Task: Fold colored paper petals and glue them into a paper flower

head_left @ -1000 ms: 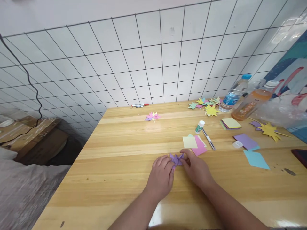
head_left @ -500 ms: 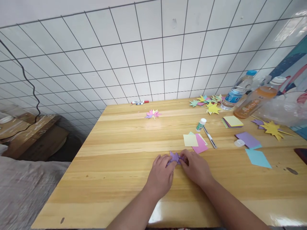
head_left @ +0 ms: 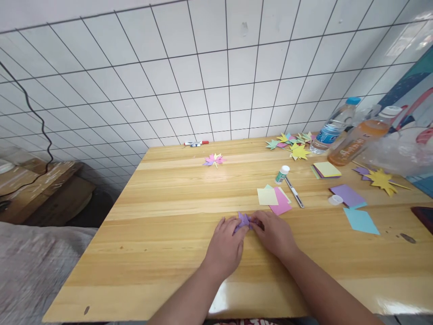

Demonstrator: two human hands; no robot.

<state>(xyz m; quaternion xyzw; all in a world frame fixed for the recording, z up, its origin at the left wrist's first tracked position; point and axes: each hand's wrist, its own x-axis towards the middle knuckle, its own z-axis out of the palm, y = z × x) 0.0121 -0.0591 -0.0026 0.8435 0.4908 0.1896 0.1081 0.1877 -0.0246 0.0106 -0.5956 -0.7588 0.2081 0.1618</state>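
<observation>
A purple folded paper piece (head_left: 243,220) with pointed tips lies on the wooden table between my hands, partly covered by fingers. My left hand (head_left: 226,241) rests over its left side, fingers and thumb closed on the paper. At its right edge, my right hand (head_left: 273,230) pinches the paper between thumb and fingers. Just beyond are loose paper squares, a cream one (head_left: 267,197) and a pink one (head_left: 280,201). A glue stick (head_left: 282,174) with a white cap stands behind them, and a utility knife (head_left: 295,192) lies beside it.
A pink, purple and yellow paper leaf (head_left: 214,160) lies toward the back, near markers (head_left: 196,143). At back right are several folded leaves (head_left: 299,151), a water bottle (head_left: 333,128) and an orange drink bottle (head_left: 360,142). A blue square (head_left: 361,220) lies to the right.
The view has shifted slightly. My right fingers have moved a little inward over the right side of the purple paper; my left hand stays on it.
</observation>
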